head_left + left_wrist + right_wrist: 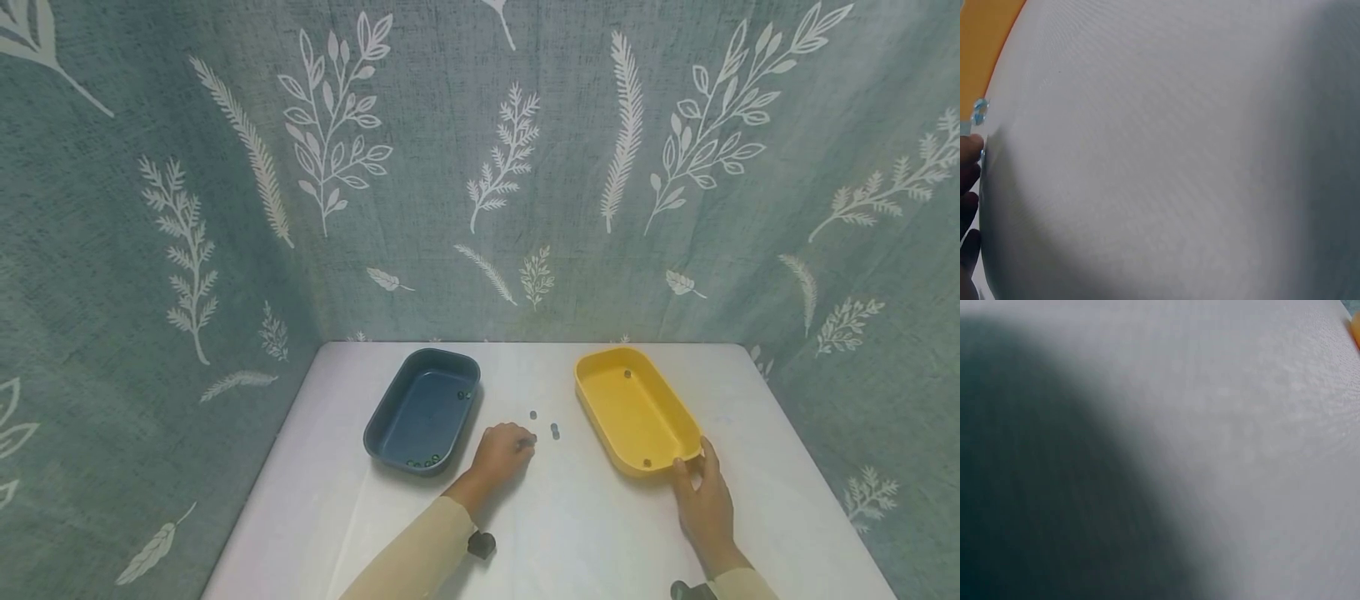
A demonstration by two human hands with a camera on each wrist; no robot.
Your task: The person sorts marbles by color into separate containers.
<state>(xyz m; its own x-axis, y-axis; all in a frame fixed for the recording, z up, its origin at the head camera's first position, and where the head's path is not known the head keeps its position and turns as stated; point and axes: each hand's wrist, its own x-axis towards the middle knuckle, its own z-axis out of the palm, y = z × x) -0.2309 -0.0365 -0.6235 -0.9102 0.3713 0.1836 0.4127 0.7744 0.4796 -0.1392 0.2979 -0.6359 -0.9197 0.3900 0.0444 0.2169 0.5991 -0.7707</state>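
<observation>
My left hand (504,454) is low over the white table with its fingers curled, a small glass marble (531,439) at the fingertips. Just beyond lie more clear bluish marbles (555,427), with another marble (533,414) farther back. In the left wrist view, fingers (969,150) show at the left edge beside two glass marbles (979,105). My right hand (705,504) grips the near right corner of a yellow tray (637,408), thumb at its near wall. Two small marbles sit in that tray, far apart. The right wrist view shows mostly blurred tabletop.
A dark blue tray (420,408) stands to the left of my left hand, with several green marbles inside, along its near end and right side. The white table (570,533) ends at a green leaf-patterned cloth (450,167) behind and on both sides.
</observation>
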